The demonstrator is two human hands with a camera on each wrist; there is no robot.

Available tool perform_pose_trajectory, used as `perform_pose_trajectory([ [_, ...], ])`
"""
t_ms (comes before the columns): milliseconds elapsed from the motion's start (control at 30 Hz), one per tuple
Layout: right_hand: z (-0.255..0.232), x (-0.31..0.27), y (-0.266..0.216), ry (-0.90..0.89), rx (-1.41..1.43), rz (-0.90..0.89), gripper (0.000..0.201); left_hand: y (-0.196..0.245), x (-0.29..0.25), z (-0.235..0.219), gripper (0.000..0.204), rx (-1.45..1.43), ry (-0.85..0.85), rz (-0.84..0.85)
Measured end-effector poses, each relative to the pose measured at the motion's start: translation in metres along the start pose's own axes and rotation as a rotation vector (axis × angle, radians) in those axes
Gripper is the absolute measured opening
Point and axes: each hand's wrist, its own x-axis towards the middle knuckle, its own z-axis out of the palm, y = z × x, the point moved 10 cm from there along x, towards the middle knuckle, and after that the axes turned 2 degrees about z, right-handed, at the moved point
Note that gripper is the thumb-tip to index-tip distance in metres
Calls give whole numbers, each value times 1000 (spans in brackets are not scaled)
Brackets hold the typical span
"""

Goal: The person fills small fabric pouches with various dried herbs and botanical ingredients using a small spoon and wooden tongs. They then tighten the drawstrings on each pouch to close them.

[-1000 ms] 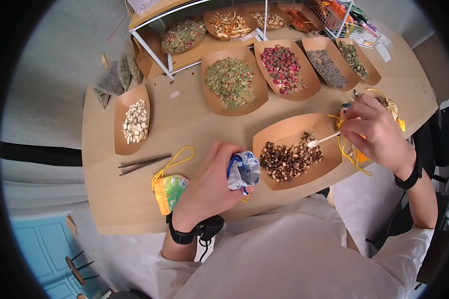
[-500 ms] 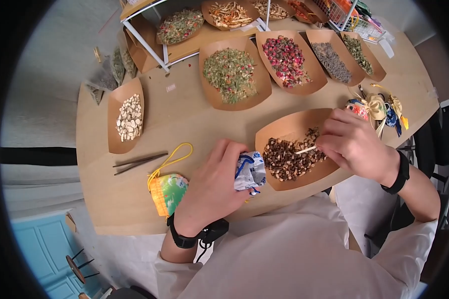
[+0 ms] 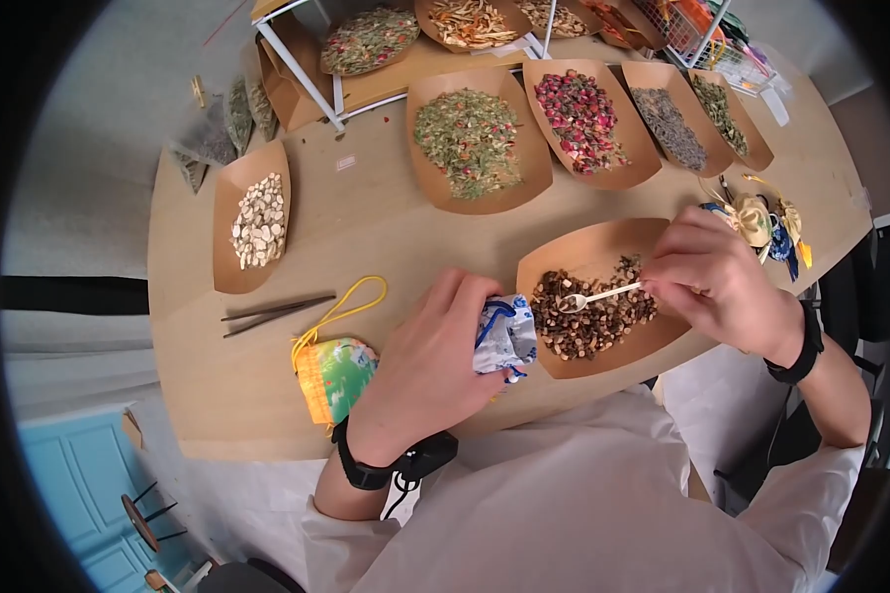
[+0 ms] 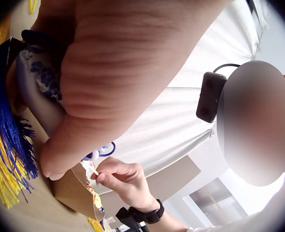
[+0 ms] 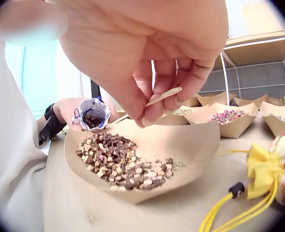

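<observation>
My left hand (image 3: 427, 361) grips a small blue-and-white cloth pouch (image 3: 505, 338), its mouth held open toward the right. Dark bits show inside the pouch (image 5: 94, 117) in the right wrist view. A blue tassel (image 4: 9, 108) and a yellow one hang by the left hand. Between thumb and fingers, my right hand (image 3: 717, 285) pinches the handle of a small pale spoon (image 3: 608, 294). The spoon's bowl is over the brown chopped herbs (image 3: 591, 331) in a paper tray (image 3: 549, 259), close to the pouch mouth.
A green-and-yellow pouch (image 3: 338, 381) and dark tweezers (image 3: 275, 314) lie left of my left hand. White slices fill a tray (image 3: 227, 252) farther left. Trays of green herbs (image 3: 468, 143) and rosebuds (image 3: 578, 121) stand behind, below a shelf. More pouches (image 3: 776, 222) lie at right.
The spoon has dipped into the chopped herbs and moved left toward the pouch, with the right hand following. The left hand and pouch have shifted slightly right.
</observation>
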Motion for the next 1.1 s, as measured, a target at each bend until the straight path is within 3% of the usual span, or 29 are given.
perform_pose_trajectory([
  [133, -4, 15, -42, 2, -80, -132, 12, 1, 1, 0, 55, -11, -8, -6],
  [200, -9, 14, -66, 141, -238, -238, 16, 0, 1, 1, 55, -19, -5, -1],
  [333, -15, 17, -43, 42, -383, -176, 21, -2, 1, 0, 54, -26, 8, -8],
  [367, -17, 19, -39, 118, -443, -194, 13, -2, 0, 0, 54, -27, 10, -11],
  [500, -4, 15, -15, 69, -482, -195, 13, -1, 2, 1, 53, -36, -6, -15],
  [700, 15, 15, -12, -22, -259, -173, 13, -1, 2, 2, 53, -22, -13, -23],
  [867, 19, 10, 6, -65, -21, -31, 7, -2, 2, 2, 53, -31, -5, -21],
  [1100, 15, 5, 14, -114, 58, 24, 10, -1, 2, 2, 52, -25, -3, -13],
])
